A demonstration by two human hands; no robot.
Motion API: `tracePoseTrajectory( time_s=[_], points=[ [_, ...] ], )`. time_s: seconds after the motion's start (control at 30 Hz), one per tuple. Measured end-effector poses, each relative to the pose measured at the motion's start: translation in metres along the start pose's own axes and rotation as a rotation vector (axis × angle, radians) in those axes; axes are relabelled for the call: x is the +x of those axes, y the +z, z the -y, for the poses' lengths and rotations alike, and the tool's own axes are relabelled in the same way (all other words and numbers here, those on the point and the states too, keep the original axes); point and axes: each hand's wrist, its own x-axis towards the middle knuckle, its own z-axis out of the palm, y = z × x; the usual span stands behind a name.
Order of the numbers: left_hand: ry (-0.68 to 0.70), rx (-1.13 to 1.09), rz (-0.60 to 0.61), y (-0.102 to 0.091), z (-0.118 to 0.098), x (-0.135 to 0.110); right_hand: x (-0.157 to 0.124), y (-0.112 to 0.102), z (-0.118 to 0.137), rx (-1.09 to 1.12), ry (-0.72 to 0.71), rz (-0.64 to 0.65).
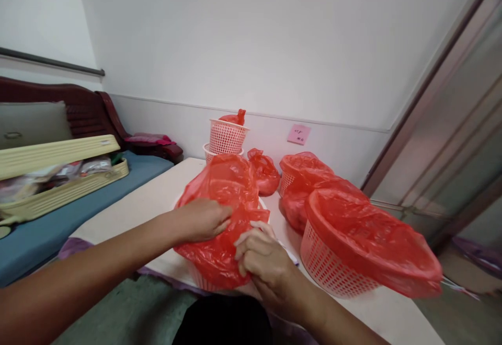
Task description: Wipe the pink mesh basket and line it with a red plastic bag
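A red plastic bag (231, 177) is draped over a pale basket (200, 277) in front of me, at the table's near edge. My left hand (206, 219) reaches across the bag from the left, its fingers curled onto the film. On the right side, my right hand (262, 253) pinches the bag's edge near the basket rim. Most of the basket is hidden by the red film, and I cannot see what the bag contains.
A pink basket (333, 261) lined with red plastic stands to the right, with another red bag (294, 204) behind it. Stacked baskets (227, 138) and a tied red bag (264, 172) sit near the wall. At left, a cream plastic box (78, 188) lies on a blue cushion.
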Motion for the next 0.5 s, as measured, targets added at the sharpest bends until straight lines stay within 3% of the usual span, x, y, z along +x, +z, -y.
tracePoseTrajectory(
  time_s=[0.13, 0.23, 0.4, 0.5],
  points=[
    [-0.276, 0.048, 0.122, 0.027, 0.027, -0.002, -0.011, -0.008, -0.015, -0.021, 0.086, -0.030],
    [-0.396, 0.040, 0.207, 0.032, 0.039, -0.003, -0.019, -0.008, -0.030, -0.049, 0.142, -0.088],
    [-0.326, -0.031, 0.222, 0.032, 0.033, 0.016, -0.021, -0.002, -0.044, -0.061, 0.156, -0.230],
    [-0.263, -0.117, 0.217, 0.044, 0.026, 0.034, -0.022, 0.004, -0.045, -0.063, 0.185, -0.242]
  ],
)
